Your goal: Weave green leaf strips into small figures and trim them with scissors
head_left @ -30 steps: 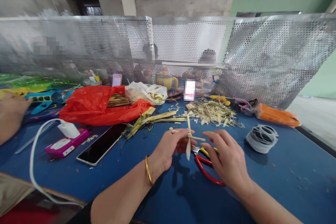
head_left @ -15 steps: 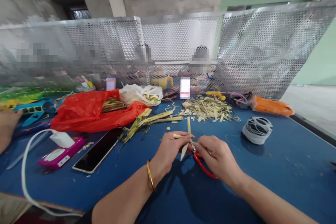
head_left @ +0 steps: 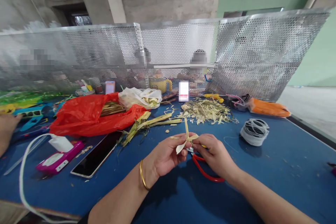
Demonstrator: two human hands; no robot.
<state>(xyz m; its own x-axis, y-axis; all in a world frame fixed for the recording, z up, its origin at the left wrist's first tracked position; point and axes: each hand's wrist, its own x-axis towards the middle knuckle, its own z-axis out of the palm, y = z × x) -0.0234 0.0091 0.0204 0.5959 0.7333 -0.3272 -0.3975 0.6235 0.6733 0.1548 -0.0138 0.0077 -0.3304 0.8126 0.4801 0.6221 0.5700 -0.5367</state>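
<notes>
Pale plant strips [head_left: 186,127], crossed at the middle with ends pointing several ways, are pinched in the fingertips of my left hand [head_left: 168,154]. A gold bangle [head_left: 144,175] circles that wrist. Close on the right, my right hand [head_left: 214,150] has its fingers closed on the strips' right-hand end, by the crossing. Red-handled scissors [head_left: 207,175] show below and partly behind the right hand; whether they touch it I cannot tell. Beyond both hands are loose long stalks [head_left: 149,122] and a heap of plant shreds [head_left: 210,110].
A spool of thin line [head_left: 254,132] and an orange packet [head_left: 269,107] are on the right. Leftward are a dark phone [head_left: 96,155], magenta power strip [head_left: 60,157], white cable [head_left: 22,171] and red bag [head_left: 84,117]. Another person's hand [head_left: 9,129] is at the left edge. A perforated screen [head_left: 181,42] stands behind.
The crossed strips have turned in my fingers, and one end now points right toward my right hand. My left hand has tilted more palm up. The scissors' handles show more.
</notes>
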